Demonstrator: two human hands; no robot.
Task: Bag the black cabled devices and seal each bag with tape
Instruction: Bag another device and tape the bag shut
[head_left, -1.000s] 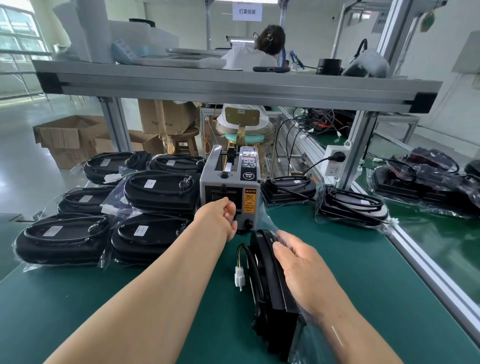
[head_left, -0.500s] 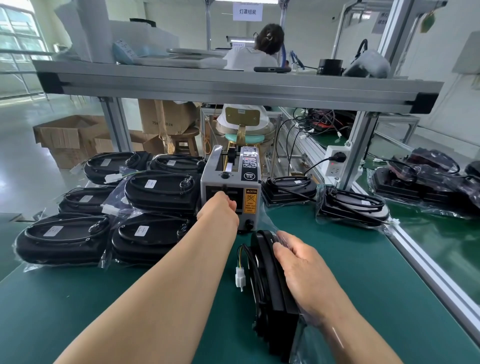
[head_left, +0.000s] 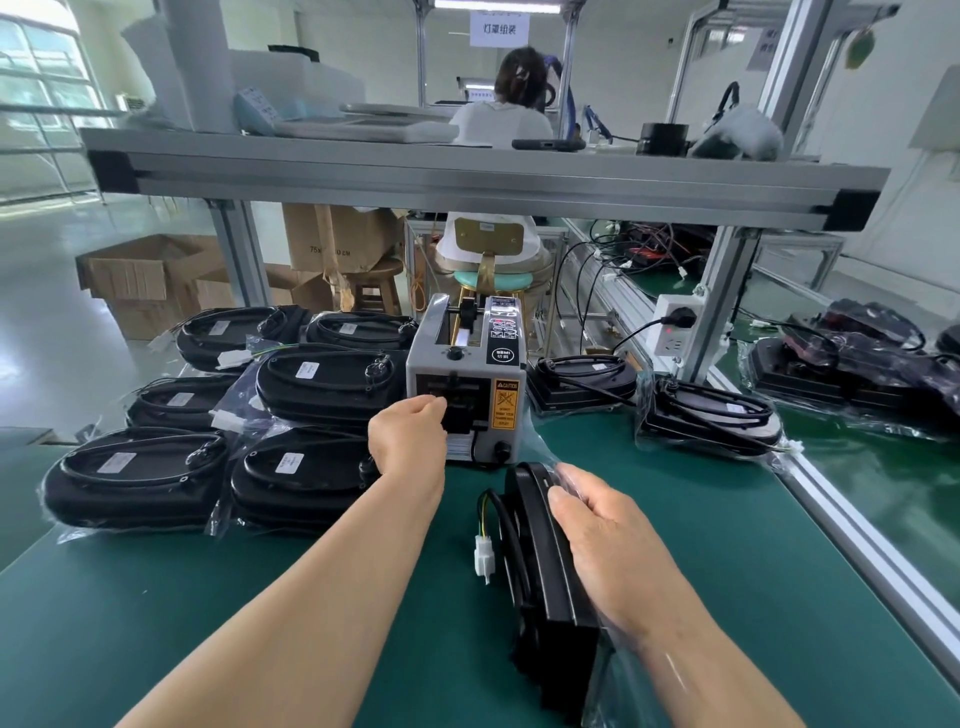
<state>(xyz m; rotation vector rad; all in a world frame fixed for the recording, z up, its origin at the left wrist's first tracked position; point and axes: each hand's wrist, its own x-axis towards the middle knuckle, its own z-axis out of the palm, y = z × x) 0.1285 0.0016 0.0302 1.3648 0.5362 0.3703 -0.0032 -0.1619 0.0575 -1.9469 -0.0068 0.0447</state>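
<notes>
The right hand (head_left: 618, 551) has a closed grip on a flat black device with a cable (head_left: 545, 561), standing on edge in its clear plastic bag (head_left: 618, 675) on the green bench (head_left: 156, 613). The left hand (head_left: 408, 441) pinches at the grey tape machine's (head_left: 467, 384) slot.

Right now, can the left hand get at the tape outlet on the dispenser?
Probably yes. The left hand is already at the front outlet of the dispenser, fingers curled at the slot, nothing between them. The right hand holds the bagged device on edge, clear of it.
</notes>
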